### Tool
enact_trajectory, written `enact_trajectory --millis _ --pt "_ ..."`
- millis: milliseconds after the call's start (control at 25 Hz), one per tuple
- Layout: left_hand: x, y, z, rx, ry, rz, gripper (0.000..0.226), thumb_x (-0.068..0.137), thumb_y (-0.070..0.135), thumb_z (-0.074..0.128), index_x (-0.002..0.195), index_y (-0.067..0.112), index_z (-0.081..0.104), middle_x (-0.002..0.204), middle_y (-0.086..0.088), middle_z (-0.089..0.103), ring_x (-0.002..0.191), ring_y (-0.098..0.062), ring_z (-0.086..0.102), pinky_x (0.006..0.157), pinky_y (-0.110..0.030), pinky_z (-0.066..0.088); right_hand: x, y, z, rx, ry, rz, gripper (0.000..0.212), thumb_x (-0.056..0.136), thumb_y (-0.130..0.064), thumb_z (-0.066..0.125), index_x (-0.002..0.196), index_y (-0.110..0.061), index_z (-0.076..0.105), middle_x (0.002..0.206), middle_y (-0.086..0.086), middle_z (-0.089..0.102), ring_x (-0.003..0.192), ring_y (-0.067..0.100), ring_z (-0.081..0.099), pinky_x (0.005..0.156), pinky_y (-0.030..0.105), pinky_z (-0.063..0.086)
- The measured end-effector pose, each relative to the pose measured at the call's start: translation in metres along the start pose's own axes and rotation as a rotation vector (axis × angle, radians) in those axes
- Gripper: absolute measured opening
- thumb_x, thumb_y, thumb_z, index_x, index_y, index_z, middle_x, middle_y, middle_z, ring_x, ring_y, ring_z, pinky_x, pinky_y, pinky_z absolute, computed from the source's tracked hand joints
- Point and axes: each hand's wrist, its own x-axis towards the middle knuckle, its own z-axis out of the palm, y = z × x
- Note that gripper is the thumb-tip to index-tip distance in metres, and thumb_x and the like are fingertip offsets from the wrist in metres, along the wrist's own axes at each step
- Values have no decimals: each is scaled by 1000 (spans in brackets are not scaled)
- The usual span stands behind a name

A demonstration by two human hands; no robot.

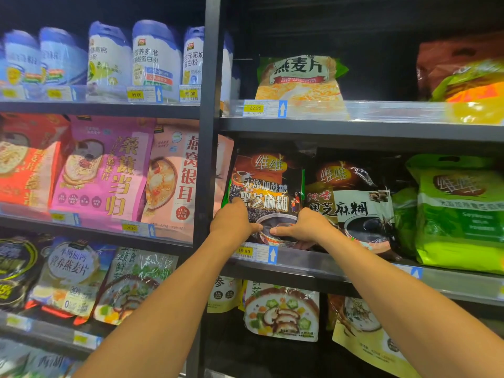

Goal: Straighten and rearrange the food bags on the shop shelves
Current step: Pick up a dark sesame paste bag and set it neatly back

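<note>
Reaching up and forward with both arms to the middle shelf (341,266), holding the black sesame bag (268,184) with the left grip (233,222) curled round its lower left edge and the right grip (305,226) curled under its lower right, thumbs across the front. Bag upright at the shelf's left end, beside the dark post (208,132). Crowded on the right by a second sesame bag (354,205) touching the right grip, with a green bag (458,214) beyond and a yellow price tag (244,251) just below.

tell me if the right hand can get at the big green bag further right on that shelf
Probably yes: the green bag stands at the open front of the shelf with nothing before it, though the right hand holds the black bag.
</note>
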Motion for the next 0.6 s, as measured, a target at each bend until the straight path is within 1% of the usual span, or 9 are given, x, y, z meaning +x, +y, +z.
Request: enact_trajectory --millis 120,160,200,280,320,400,480,560,600 --pt "-3 -1 -2 -29 -21 10 75 81 50 83 132 12 46 124 -10 66 111 -33 67 89 -44 59 -4 -1 -1 23 -3 17 70 71 -65 84 95 0 69 84 14 80 73 26 80 72 37 67" --pt "-4 -1 -4 -36 -32 15 74 80 50 84 132 12 46 125 -10 66 112 -33 67 90 -44 59 -6 -1 -2 35 -13 19 70 72 -64 85 98 0 69 85 13 79 71 24 79 70 35 67" --pt "-5 -2 -6 -42 -43 24 73 80 49 84 132 13 46 125 -9 66 112 -32 66 91 -44 59 -9 -1 -4 44 -26 17 69 73 -62 85 100 0 69 84 12 77 67 22 76 64 31 65" --pt "-8 -3 -10 -62 -64 47 66 84 45 82 131 14 48 127 -10 66 113 -32 66 90 -41 57 -14 1 -8 30 -50 -13 67 75 -58 85 104 0 70 79 9 71 61 16 69 50 24 55" --pt "-9 -4 -12 -64 -74 59 62 87 41 80 131 13 48 129 -11 65 114 -32 65 89 -39 55 -16 2 -10 15 -52 -32 65 77 -57 85 105 0 71 78 9 71 60 15 68 48 23 53" --pt "-16 -4 -17 -53 -99 84 54 93 38 75 131 11 47 130 -13 64 116 -33 63 83 -36 49 -20 5 -13 10 -43 -37 61 78 -55 85 105 -2 71 82 11 76 64 17 73 55 28 59" --pt "-25 -5 -23 -24 -117 122 45 95 39 71 124 13 47 126 -12 64 111 -31 63 78 -34 46 -26 6 -15 -29 -12 -39 61 76 -59 84 103 -5 70 85 11 78 75 23 78 64 34 63" --pt "-36 -8 -30 20 -92 182 38 96 42 68 116 17 48 120 -8 66 97 -25 60 75 -34 46 -33 6 -16 -108 42 -55 67 73 -68 80 101 -9 68 85 8 75 84 28 76 67 37 60" --pt "-42 -10 -33 42 -63 215 37 96 44 67 116 18 50 118 -6 67 93 -22 59 74 -35 49 -39 6 -17 -130 79 -59 68 72 -72 77 102 -12 65 90 6 72 87 28 74 70 38 58"
